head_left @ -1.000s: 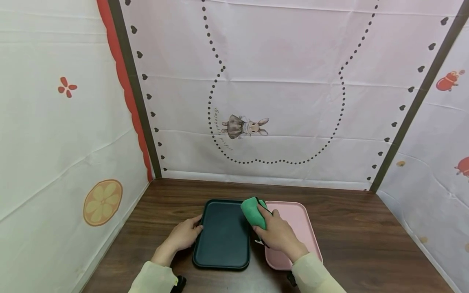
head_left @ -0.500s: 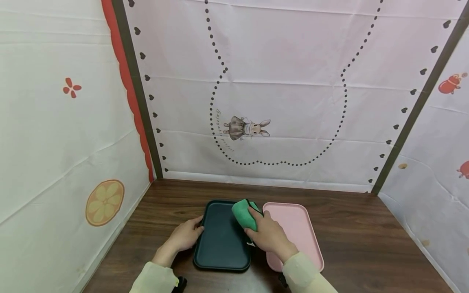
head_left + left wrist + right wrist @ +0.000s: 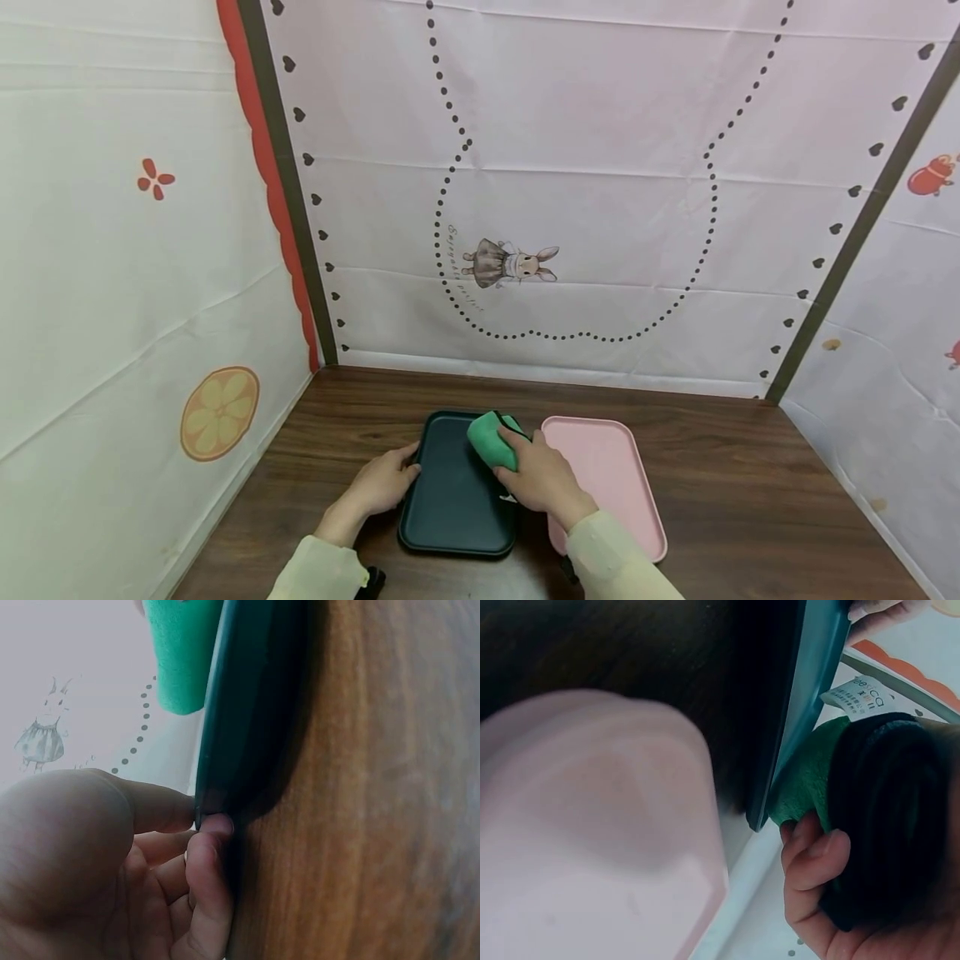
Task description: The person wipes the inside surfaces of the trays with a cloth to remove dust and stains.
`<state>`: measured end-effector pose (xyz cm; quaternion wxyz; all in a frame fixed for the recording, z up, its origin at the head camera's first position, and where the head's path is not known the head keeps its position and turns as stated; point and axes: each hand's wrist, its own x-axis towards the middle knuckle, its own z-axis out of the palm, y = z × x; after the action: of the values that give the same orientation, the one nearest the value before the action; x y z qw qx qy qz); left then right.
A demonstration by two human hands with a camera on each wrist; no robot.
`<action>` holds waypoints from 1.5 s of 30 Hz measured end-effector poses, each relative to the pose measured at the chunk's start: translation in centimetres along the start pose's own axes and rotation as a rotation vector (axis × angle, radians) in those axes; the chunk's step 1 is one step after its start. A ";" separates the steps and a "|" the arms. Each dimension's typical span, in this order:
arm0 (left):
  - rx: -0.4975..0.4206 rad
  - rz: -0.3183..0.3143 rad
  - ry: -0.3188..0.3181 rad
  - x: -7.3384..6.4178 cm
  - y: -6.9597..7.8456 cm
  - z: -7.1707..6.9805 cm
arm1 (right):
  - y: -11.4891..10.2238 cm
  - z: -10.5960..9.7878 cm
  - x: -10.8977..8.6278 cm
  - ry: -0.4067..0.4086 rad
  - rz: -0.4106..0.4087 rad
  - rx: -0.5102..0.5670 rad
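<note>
My left hand pinches the left rim of a dark green rectangular tray. In the left wrist view its thumb lies on the rim and a fingertip sits beneath. A bunched green cleaning cloth with black edging is gripped in my right hand, close over the dark tray's upper right part. From the right wrist view, the cloth meets the dark tray's surface, a black section lies within the grip, and a white printed tag sticks out.
A pink rectangular tray lies on the brown wooden table, right of the dark tray and partly under the right forearm. Printed fabric walls enclose the table at the back and both sides.
My right hand has carried the green cloth leftward, from the gap by the pink tray onto the dark tray. The left hand keeps its hold on the rim.
</note>
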<state>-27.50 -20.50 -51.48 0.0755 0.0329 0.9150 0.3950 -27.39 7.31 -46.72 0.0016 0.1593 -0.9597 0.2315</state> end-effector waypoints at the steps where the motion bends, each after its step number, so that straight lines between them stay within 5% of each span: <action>1: 0.002 0.000 0.000 0.0 0.0 0.0 | 0.0 0.1 0.1 0.001 0.003 -0.003; 45: 0.050 -0.012 -0.015 -0.1 0.3 -0.2 | -1.0 0.7 2.4 -0.109 0.082 -0.052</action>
<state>-27.39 -20.46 -51.16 0.0837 0.0323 0.9241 0.3715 -29.33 5.44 -46.72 -0.0560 0.1319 -0.9698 0.1974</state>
